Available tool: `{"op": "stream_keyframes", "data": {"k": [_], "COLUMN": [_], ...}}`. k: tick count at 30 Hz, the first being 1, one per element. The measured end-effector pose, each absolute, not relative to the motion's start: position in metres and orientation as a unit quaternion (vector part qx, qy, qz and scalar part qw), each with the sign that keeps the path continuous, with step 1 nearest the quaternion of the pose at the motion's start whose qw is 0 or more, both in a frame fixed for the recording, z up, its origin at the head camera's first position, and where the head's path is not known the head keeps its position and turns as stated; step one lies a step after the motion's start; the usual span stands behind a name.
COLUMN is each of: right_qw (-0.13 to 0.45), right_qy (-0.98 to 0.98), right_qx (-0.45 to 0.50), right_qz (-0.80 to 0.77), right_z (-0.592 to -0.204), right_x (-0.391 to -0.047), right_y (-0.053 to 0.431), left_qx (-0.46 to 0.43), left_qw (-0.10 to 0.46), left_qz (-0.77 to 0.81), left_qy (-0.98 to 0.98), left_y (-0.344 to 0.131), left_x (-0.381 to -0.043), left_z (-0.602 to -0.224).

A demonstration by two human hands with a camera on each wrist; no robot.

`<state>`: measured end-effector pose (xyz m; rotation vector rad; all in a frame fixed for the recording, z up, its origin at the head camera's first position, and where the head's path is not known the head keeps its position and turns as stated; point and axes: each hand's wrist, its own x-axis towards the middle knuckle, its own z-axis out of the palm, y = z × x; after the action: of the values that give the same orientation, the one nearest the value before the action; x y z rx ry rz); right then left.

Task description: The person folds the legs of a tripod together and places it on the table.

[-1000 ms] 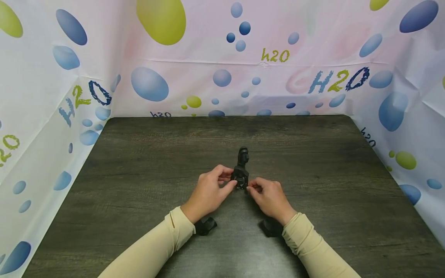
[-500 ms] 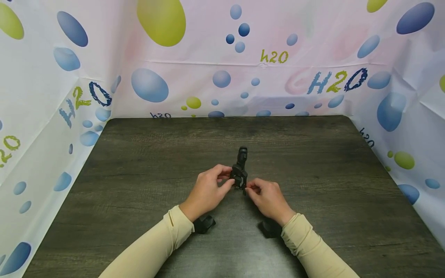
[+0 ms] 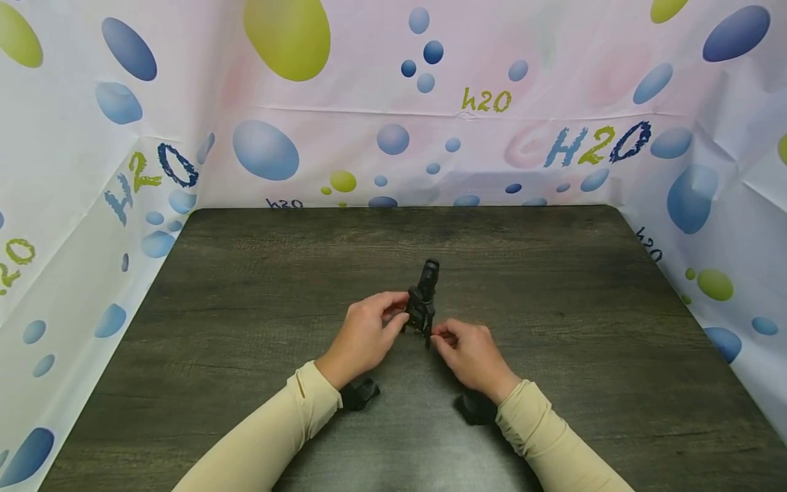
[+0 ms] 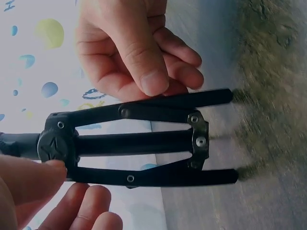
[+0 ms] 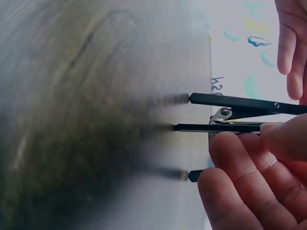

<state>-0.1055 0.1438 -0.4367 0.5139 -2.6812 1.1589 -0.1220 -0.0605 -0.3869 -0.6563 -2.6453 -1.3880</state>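
Nearest, we see two cream sleeves (image 3: 264, 444) reaching in over the near side of the dark table (image 3: 277, 273), a black piece (image 3: 475, 408) by each cuff. Beyond them, the left hand (image 3: 364, 335) is left of the table's middle, its thumb on the star-marked hub (image 4: 50, 143) of a black tripod (image 3: 420, 311) and its fingers bent behind; we take this as the steadying grip. Right of the table's middle, the right hand (image 3: 475, 355) pinches one leg (image 5: 220, 128) between thumb and forefinger, its other fingers curled, probably to control that leg while the hub is braced. The tripod itself is between the hands, around the table's middle, where both can reach it comfortably.

Its long axis runs upward from the table, leaning slightly right in the head view: the legs, modestly spread, point down at the tabletop, and the slender column (image 3: 428, 273) points up, toward the table's far edge. Whether the feet touch the table, we cannot tell. Behind the far edge hangs a bubble-printed sheet (image 3: 350, 41).
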Motion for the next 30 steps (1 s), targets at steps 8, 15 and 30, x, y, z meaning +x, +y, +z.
{"op": "stream_keyframes", "data": {"k": [8, 15, 30], "right_qw": [0.085, 0.075, 0.058], "right_qy": [-0.895, -0.896, -0.890], "right_qx": [0.192, 0.197, 0.222], "right_qz": [0.393, 0.391, 0.395], "right_z": [-0.436, -0.436, -0.435], "right_x": [-0.104, -0.103, -0.101], "right_y": [0.139, 0.136, 0.129], "left_qx": [-0.195, -0.191, -0.195], "left_qw": [0.000, -0.008, 0.015], "left_qz": [-0.480, -0.479, -0.450], "left_qy": [-0.855, -0.857, -0.871], "left_y": [-0.060, -0.059, -0.058], "left_x": [-0.122, -0.120, -0.122], "left_z": [-0.386, -0.385, -0.386]}}
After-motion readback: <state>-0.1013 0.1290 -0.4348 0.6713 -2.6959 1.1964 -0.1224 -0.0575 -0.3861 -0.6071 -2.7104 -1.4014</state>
